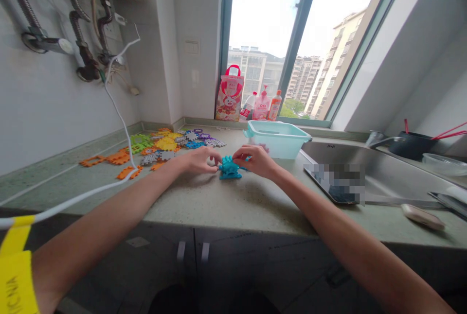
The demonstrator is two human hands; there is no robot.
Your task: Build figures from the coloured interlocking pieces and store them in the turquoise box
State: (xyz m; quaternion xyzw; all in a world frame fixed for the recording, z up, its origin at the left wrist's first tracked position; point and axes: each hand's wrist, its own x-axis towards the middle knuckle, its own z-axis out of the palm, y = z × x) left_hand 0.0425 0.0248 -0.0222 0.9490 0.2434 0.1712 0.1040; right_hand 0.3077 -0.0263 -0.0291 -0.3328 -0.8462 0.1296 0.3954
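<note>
A small blue assembly of interlocking plastic pieces [229, 169] stands on the counter in front of me. My left hand [200, 160] is at its left side, thumb and curled fingers pinching its edge. From the right, my right hand [257, 159] grips the upper right part with thumb and fingertips. Fingers hide some of the blue edges. Left of my hands lies a spread of loose interlocking pieces in several colours, among them yellow pieces [167, 143], green pieces [140, 143] and orange pieces [118, 156].
A pale turquoise tub [280, 141] sits behind my right hand, beside the steel sink [383, 178]. A phone-like device [330, 185] lies at the sink's front edge. A white cable [117, 110] hangs over the left counter. Bottles and a pink bag [229, 97] stand by the window.
</note>
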